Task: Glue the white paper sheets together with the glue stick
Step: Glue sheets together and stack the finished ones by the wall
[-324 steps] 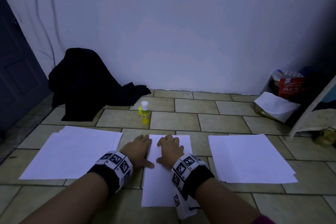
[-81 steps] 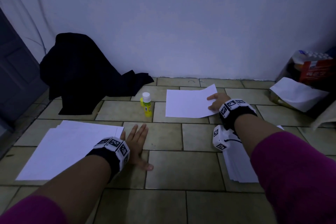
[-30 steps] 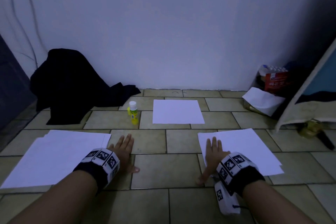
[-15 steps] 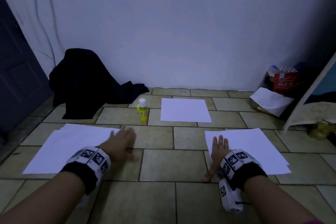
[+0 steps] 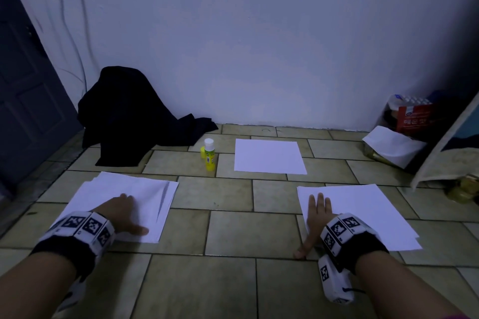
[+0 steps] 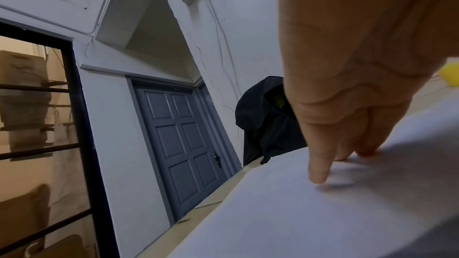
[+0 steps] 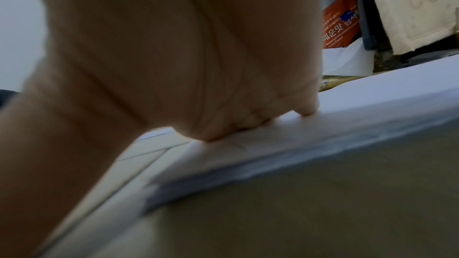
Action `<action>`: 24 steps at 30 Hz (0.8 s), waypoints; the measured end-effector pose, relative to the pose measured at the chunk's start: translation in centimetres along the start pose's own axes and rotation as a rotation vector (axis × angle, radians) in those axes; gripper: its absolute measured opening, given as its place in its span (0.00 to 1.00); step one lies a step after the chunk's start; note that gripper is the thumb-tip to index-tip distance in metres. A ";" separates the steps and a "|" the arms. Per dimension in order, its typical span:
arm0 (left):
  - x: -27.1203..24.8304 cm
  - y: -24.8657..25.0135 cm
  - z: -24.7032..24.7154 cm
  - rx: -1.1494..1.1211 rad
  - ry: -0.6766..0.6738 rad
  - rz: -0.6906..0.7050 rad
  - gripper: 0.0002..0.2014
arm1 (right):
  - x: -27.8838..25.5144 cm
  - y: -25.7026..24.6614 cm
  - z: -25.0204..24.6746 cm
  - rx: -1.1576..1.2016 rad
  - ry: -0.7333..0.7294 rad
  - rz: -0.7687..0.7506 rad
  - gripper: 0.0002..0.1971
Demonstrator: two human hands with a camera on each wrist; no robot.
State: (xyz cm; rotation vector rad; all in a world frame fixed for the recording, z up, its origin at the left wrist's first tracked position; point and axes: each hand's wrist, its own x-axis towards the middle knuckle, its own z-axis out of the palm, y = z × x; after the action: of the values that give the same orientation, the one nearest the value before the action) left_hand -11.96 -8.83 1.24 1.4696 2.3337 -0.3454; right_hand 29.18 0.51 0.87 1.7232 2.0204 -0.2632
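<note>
A stack of white paper [image 5: 114, 202] lies on the tiled floor at the left, and my left hand [image 5: 121, 211] rests on it with its fingertips [image 6: 319, 176] pressing the top sheet, whose right edge buckles up slightly. A second white stack [image 5: 363, 215] lies at the right; my right hand [image 5: 317, 211] lies flat on its near-left corner, thumb on the tile. A single white sheet [image 5: 269, 155] lies farther back near the wall. The yellow glue stick [image 5: 209, 155] with a white cap stands upright left of that sheet, its yellow lid beside it.
A dark cloth heap [image 5: 134, 116] sits against the wall at the back left, beside a grey door [image 5: 28, 101]. At the back right are a red box [image 5: 412, 118], crumpled white paper [image 5: 394, 145] and a leaning board [image 5: 451, 142].
My left hand has slid left from the bare tile onto the left paper stack, and the top sheet has buckled. The right hand stays on the right stack.
</note>
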 end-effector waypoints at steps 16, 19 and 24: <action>-3.6 3.1 -6.8 0.045 0.534 -0.036 0.05 | 0.4 0.0 0.1 0.023 -0.044 0.016 0.77; -5.6 8.6 -7.2 0.048 0.459 0.068 0.11 | 0.4 -0.1 0.2 0.012 -0.024 0.031 0.75; -6.9 18.4 -3.2 -0.019 0.183 0.270 0.18 | 0.0 -0.3 -0.1 0.005 0.011 0.006 0.79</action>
State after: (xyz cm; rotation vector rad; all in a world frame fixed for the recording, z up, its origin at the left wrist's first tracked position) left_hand 6.81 -5.33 6.79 1.8474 2.2233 -0.1199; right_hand 28.91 0.49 0.91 1.7373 2.0238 -0.2573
